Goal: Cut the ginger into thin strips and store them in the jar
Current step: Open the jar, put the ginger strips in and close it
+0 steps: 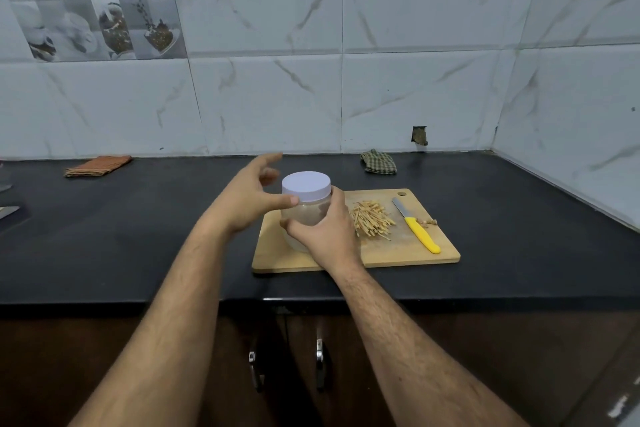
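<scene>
A clear plastic jar (306,213) with a white lid (306,186) stands on the left part of a wooden cutting board (398,253). My right hand (329,236) grips the jar's body from the near right side. My left hand (251,199) hovers at the lid's left, fingers spread and loosely curved, the thumb tip touching the lid's rim. A pile of thin ginger strips (370,218) lies in the middle of the board. To their right rests a knife (417,225) with a yellow handle, and a small ginger scrap (429,221) sits by it.
The board lies on a black counter (138,236) against a tiled wall. A folded orange cloth (98,165) sits at the back left, a green checked cloth (378,161) at the back. Metal objects poke in at the far left edge (7,211). Cabinet handles (320,357) are below.
</scene>
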{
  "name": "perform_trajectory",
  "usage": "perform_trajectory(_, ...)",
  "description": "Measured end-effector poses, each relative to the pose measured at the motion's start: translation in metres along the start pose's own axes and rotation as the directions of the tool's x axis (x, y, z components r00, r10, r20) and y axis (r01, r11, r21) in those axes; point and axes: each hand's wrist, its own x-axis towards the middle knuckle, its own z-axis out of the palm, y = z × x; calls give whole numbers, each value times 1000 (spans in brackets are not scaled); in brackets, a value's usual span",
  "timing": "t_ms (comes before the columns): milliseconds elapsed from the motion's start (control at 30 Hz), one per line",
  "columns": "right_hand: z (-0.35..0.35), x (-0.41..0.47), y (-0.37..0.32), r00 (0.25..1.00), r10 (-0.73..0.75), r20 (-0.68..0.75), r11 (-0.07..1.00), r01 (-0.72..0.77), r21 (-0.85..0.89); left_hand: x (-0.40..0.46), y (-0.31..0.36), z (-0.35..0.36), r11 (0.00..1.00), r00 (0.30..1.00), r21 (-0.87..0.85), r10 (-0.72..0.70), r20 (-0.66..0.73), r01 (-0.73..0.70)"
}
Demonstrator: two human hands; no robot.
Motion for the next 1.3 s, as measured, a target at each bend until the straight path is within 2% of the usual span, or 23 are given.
perform_trajectory(100,0,0,0,1000,7,13,1000,-7,-2,15,4,6,1000,968,2,24,251,-25)
perform_trajectory(167,0,0,-1,1000,9,16,1000,-9,-3,23,3,10,999,959,24,18,284,-26)
perform_trajectory(267,0,0,0,1000,3,14,1000,-3,-15,29,5,12,999,980,9,35,198,-38)
perform_trajectory(400,1,0,1,1000,-6,-16,1000,6,12,40,12,15,989,998,-137,46,-31,-50)
perform_trajectory(467,1,0,1,1000,-7,-17,1000,7,16,51,6,13,979,981,-202,-56,-187,18)
perform_trajectory(533,1,0,2,1000,-10,-12,1000,10,8,58,-7,10,928,939,-330,-254,-232,170)
perform_trajectory(600,1,0,3,1000,-19,-11,1000,19,5,61,-20,11,789,886,-521,-447,-123,326)
perform_trajectory(633,1,0,3,1000,-23,-9,1000,23,6,62,-28,13,713,864,-593,-500,-58,373)
perform_trajectory(700,2,0,4,1000,-25,-10,1000,25,12,68,-44,17,622,838,-665,-546,10,413)
perform_trajectory(800,2,1,5,1000,-21,-14,1000,22,20,75,-61,20,563,815,-707,-579,32,428)
perform_trajectory(1133,4,3,7,1000,-16,-3,999,16,31,92,-79,20,658,786,-602,-613,-80,452)
perform_trajectory(1300,5,3,8,1000,-6,-5,1000,6,20,91,-83,20,745,794,-421,-601,-87,518)
